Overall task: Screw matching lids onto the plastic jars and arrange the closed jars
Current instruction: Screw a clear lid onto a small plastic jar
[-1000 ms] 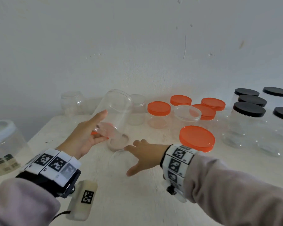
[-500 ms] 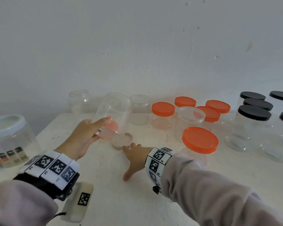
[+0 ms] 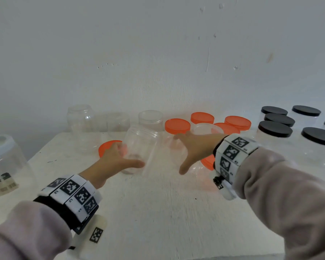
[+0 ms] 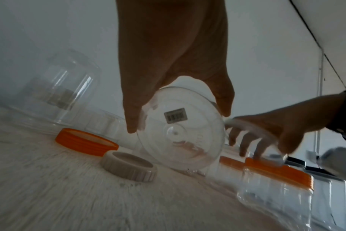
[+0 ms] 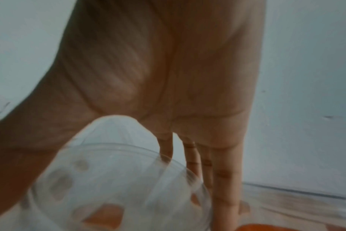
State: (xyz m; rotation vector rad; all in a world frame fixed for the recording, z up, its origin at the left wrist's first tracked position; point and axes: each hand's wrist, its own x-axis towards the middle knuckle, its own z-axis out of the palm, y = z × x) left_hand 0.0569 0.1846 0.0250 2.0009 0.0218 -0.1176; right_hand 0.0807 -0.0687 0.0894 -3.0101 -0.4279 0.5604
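A: From the head view, what are the hands doing?

B: The left hand [image 3: 116, 160] grips a clear open jar [image 3: 139, 149] low on its body, thumb across the near side, and the jar leans with its mouth toward the wall. A loose orange lid [image 3: 107, 146] lies on the white surface [image 3: 158, 203] just behind that hand. The right hand [image 3: 193, 147] reaches forward with fingers spread onto a clear lidless jar [image 3: 206, 129] among the orange-lidded jars [image 3: 177, 126]. Black-lidded jars [image 3: 275, 128] stand well apart to the right.

A: And the left wrist view?

B: The left hand [image 4: 174, 62] clamps the jar's base [image 4: 180, 132], thumb on one side and fingers on the other; a barcode sticker [image 4: 175, 115] shows on the bottom. The base's lower edge is at the surface [image 4: 69, 195], tilted. A grey lid [image 4: 128, 166] and the orange lid [image 4: 86, 141] lie open side up, just beside it. The right hand [image 4: 282, 125] has its fingertips down on a clear jar's rim.

A: The right wrist view?

B: Blurred. The right hand [image 5: 168, 78] has straight fingers [image 5: 225, 179] reaching down past a clear jar's rim [image 5: 118, 179]; whether they grip it, I cannot tell.
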